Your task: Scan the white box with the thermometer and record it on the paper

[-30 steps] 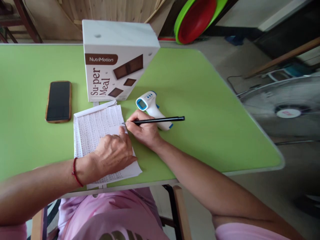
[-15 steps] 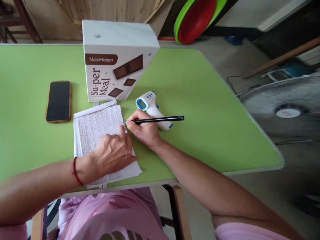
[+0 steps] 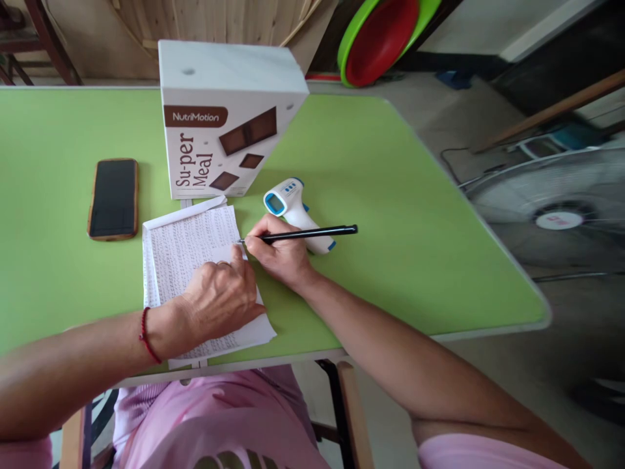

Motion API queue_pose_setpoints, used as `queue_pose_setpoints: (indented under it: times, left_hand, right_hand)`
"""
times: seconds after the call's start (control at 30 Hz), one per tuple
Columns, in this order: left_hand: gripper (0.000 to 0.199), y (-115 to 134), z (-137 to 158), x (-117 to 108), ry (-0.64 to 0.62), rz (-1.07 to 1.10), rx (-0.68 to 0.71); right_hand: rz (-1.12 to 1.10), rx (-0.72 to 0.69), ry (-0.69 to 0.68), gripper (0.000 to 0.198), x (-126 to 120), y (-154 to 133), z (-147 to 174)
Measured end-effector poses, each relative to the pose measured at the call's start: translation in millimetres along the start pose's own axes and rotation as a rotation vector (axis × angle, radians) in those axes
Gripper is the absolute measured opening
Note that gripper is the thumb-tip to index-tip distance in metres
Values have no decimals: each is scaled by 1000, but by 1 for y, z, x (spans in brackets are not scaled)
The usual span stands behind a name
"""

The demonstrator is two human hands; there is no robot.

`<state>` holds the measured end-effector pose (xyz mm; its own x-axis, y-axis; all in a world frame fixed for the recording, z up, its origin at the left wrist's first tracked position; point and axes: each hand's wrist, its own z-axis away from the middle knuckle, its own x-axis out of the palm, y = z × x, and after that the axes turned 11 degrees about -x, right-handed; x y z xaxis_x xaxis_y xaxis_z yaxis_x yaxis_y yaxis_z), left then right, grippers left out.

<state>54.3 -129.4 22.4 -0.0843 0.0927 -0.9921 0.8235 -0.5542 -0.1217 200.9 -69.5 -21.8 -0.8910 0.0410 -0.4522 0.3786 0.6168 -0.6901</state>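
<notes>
Pen (image 3: 319, 232) | pinched near tip by right grip (image 3: 283, 257) | left grip (image 3: 219, 296) atop paper (image 3: 178, 251) (unclenched, empty)

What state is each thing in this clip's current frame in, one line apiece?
Pen: held in the right grip, tip at the paper
Paper: written on, far edge folded over, under the left grip
Thermometer: lying on the table; display on or off, cannot tell
Phone: lying face up, screen dark
Box: standing, top closed
Fan: running or not, cannot tell
</notes>
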Motion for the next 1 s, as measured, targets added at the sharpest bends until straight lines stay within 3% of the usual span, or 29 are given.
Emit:
queue_pose_setpoints:
  times: [0.2,0.77,1.0]
  left_hand:
    - [55,0,3,2,51,-53,5]
    - [50,0,0,-1,7,-34,-2]
    - [57,-1,1,2,26,-55,-11]
  right_hand:
    - [11,18,64,18,-1,5,1]
    - [9,-13,5,17,-2,3,-1]
    - [18,-25,83,17,-1,5,1]
